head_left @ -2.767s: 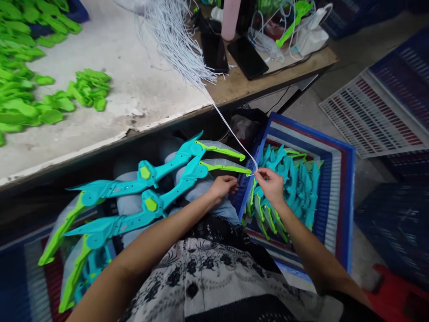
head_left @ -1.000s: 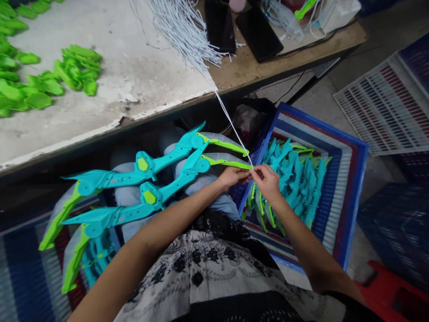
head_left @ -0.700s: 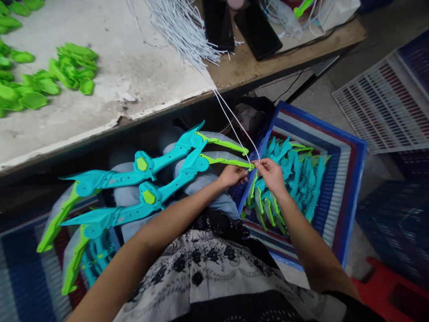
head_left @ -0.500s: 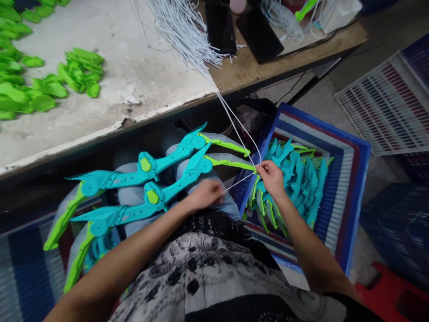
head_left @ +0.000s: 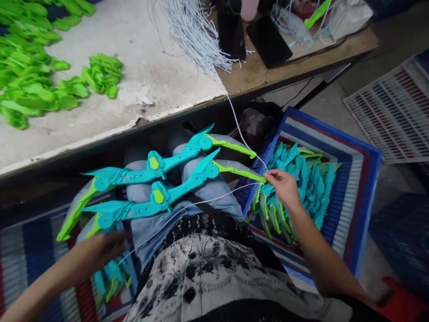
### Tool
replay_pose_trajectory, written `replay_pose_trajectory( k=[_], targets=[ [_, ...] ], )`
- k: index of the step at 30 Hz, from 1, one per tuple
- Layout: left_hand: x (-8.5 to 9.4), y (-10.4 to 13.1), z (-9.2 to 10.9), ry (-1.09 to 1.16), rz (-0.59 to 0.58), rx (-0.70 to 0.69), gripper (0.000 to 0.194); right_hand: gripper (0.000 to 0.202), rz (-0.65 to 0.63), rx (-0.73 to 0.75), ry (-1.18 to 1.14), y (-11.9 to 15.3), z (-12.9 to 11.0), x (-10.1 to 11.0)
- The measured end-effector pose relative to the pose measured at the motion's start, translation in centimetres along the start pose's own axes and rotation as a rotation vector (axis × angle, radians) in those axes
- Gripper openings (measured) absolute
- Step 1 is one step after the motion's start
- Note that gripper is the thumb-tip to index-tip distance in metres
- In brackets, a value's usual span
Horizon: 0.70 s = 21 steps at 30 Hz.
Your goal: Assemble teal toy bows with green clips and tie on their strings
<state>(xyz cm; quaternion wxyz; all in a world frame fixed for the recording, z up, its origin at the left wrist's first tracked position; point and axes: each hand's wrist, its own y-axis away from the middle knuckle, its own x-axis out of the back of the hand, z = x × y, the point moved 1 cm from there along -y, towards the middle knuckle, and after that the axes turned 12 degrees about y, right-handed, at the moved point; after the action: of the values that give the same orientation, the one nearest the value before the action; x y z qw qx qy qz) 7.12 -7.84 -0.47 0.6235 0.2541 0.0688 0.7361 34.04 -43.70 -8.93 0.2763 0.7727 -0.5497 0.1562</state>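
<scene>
Two teal toy bows (head_left: 187, 183) with lime-green tips lie side by side across my lap. My right hand (head_left: 283, 185) pinches a white elastic cord (head_left: 208, 201) at the right tip of the nearer bow. From that tip one length of cord runs left over my lap; another stretches up to the table. My left hand (head_left: 105, 248), smeared by motion, is at the left near the bows' lower tips. The cord's left end passes close by it, but its fingers are too blurred to show a grip.
A bundle of white cords (head_left: 197, 40) lies on the table (head_left: 140, 58), beside two dark phones (head_left: 270, 42). Loose green plastic pieces (head_left: 40, 85) cover the table's left. A blue crate (head_left: 367, 201) at right holds several teal bows; another crate (head_left: 40, 255) stands at lower left.
My left hand has swept left and down from near the middle of my lap, and the cord now stretches across it. My right hand stays at the bow's tip. The view has shifted slightly.
</scene>
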Motion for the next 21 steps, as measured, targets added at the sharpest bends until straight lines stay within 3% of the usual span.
replay_pose_trajectory(
  k=[2,4,7,9,13,17,21],
  targets=[
    [-0.6,-2.4,1.4,-0.135,0.086,-0.118,0.028,0.028,-0.011,0.001,-0.044,-0.9,-0.9,0.2],
    [-2.7,-6.0,3.0,-0.273,0.152,-0.239,0.046,0.030,-0.076,-0.004,-0.123,-1.9,-2.0,0.1],
    [-6.8,-10.9,4.5,-0.270,0.057,-0.278,0.063,0.032,-0.175,-0.037,-0.263,-2.8,-3.5,-0.2],
    [-8.4,-12.4,4.5,-0.214,-0.046,-0.218,0.061,0.032,-0.162,-0.036,-0.315,-3.1,-4.0,-0.5],
    [-9.1,-13.0,4.1,-0.111,-0.270,-0.081,0.036,0.023,0.027,0.122,-0.168,-3.8,-3.6,-1.4],
    [-10.9,-16.2,5.2,0.087,-0.192,-0.081,0.017,0.015,0.167,0.352,0.004,-4.3,-2.6,-2.9],
    [-15.4,-20.5,6.2,0.540,-0.202,0.219,0.016,0.014,0.200,0.481,0.132,-4.3,-2.3,-3.7]
  ],
)
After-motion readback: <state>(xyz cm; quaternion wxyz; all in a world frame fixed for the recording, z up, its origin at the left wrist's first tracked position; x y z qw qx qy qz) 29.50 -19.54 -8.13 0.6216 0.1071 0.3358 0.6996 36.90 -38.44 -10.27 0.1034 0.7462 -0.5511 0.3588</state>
